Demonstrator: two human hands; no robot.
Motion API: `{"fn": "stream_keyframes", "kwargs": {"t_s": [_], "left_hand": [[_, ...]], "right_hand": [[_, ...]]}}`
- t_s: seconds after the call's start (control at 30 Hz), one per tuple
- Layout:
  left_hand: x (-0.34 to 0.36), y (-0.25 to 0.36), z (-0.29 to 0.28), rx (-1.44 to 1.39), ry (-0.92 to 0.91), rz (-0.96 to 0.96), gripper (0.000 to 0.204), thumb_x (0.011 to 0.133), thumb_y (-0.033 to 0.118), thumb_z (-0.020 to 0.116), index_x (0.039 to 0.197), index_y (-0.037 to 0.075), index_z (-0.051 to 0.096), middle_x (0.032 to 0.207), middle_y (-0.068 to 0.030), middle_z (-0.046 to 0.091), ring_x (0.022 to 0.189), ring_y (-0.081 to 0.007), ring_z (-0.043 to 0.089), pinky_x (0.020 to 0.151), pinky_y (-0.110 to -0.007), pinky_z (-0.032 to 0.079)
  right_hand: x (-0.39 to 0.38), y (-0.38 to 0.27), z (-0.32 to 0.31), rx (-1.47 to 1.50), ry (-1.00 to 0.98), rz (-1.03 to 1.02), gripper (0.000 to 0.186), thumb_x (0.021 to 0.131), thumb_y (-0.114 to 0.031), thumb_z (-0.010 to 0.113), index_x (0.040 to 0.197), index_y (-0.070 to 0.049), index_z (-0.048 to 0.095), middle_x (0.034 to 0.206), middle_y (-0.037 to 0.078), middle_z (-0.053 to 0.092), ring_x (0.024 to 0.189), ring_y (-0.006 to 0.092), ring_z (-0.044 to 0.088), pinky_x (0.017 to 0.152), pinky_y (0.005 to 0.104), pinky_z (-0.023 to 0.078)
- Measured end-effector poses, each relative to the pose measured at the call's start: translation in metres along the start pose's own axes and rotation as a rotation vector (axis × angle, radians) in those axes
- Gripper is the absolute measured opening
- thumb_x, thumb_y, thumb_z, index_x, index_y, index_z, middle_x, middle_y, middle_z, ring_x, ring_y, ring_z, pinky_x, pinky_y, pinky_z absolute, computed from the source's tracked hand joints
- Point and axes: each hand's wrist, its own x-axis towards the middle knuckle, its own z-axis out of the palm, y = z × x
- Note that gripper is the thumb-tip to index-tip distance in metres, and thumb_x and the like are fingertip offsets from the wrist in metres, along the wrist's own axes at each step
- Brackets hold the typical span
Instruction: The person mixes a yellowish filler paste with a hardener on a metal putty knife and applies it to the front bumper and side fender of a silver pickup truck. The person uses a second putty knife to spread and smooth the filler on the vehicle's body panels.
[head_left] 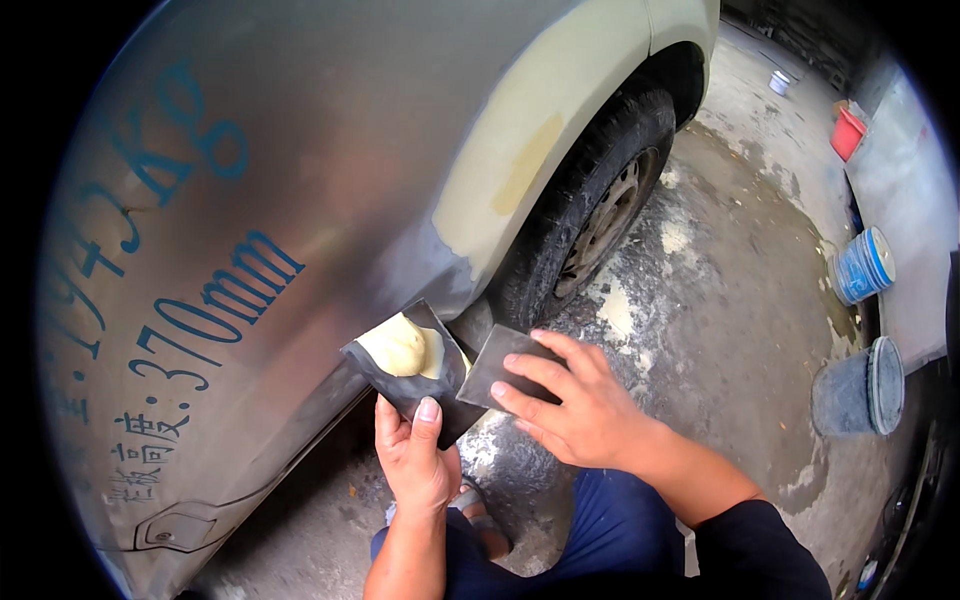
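My left hand (420,450) grips a dark flat plate (415,395) by its lower edge, thumb on top. A thick mound of pale yellow putty (398,345) lies on the plate's upper part. In my right hand (585,405) is a grey rectangular spreader (505,370), fingers spread over its face. Its left edge meets or overlaps the plate's right side; whether they touch I cannot tell. Beyond both hands is a vehicle's grey body panel (330,200). Pale filler (530,110) covers the wheel arch, with a yellower patch (527,165) on it.
A black tyre (590,190) stands beyond my right hand. Whitish spills mark the concrete floor (740,270). Along the right wall are a blue-and-white bucket (862,268), a grey bucket (845,395) and a red container (847,134). A small white tub (779,83) sits far off.
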Motion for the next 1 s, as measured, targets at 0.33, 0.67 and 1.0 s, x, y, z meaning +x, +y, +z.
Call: {"fn": "stream_keyframes", "kwargs": {"t_s": [0.33, 0.67, 1.0], "left_hand": [[-0.004, -0.007, -0.013, 0.248, -0.018, 0.138, 0.045, 0.09, 0.003, 0.057, 0.133, -0.001, 0.044, 0.127, -0.0109, 0.056, 0.116, -0.0209, 0.055, 0.103, -0.037, 0.04], [-0.004, -0.011, -0.017, 0.209, -0.013, 0.108, 0.047, 0.09, 0.005, 0.058, 0.134, -0.001, 0.043, 0.127, -0.0108, 0.056, 0.115, -0.0215, 0.055, 0.103, -0.037, 0.04], [-0.001, -0.01, -0.015, 0.204, -0.029, 0.094, 0.048, 0.09, 0.004, 0.057, 0.135, -0.001, 0.042, 0.128, -0.0111, 0.055, 0.116, -0.0218, 0.055, 0.103, -0.037, 0.041]], "right_hand": [[0.027, 0.103, -0.011, -0.442, 0.336, -0.013, 0.043, 0.077, -0.006, 0.063, 0.119, -0.016, 0.061, 0.135, 0.006, 0.045, 0.125, 0.0357, 0.037, 0.097, 0.0505, 0.034], [0.06, 0.133, -0.022, -0.535, 0.323, -0.181, 0.056, 0.072, -0.001, 0.06, 0.121, -0.028, 0.06, 0.138, 0.0, 0.042, 0.132, 0.0324, 0.033, 0.108, 0.0533, 0.029], [0.057, 0.14, -0.018, -0.516, 0.282, -0.135, 0.06, 0.068, 0.001, 0.063, 0.121, -0.027, 0.06, 0.138, 0.0, 0.042, 0.132, 0.0332, 0.032, 0.108, 0.0531, 0.027]]}}
